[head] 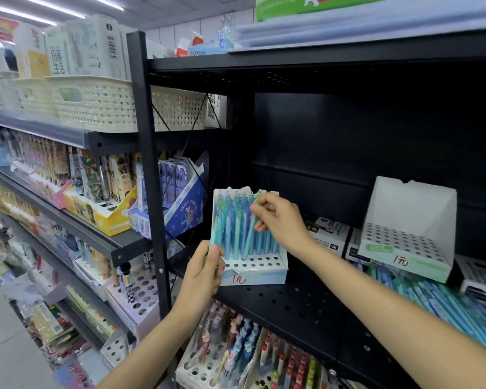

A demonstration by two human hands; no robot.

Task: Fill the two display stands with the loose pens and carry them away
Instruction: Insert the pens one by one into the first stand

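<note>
Blue-green pens: fill the back rows of the left stand [253, 272], upright, packed close; front rows of holes bare.
L hand [205, 272]: grips the stand's left front corner, fingers curled round the edge, thumb on the front by a few green pens.
Left stand: white card w/ pale blue front, red "1元" written on it, torn top edge on the back panel; sits on the black perforated shelf [300, 307], near its left end.
R hand [278, 220]: pinches top of one green pen [250, 237] btwn thumb & fingertips; pen leans, tip down in a hole of the stand.
Right stand [407, 242]: white, green front strip, also "1元"; holes all bare; well apart from left stand, same shelf.
Loose pens [443, 304]: blue & teal pile lying flat on shelf, below/in front of the right stand, blurred at frame edge.
</note>
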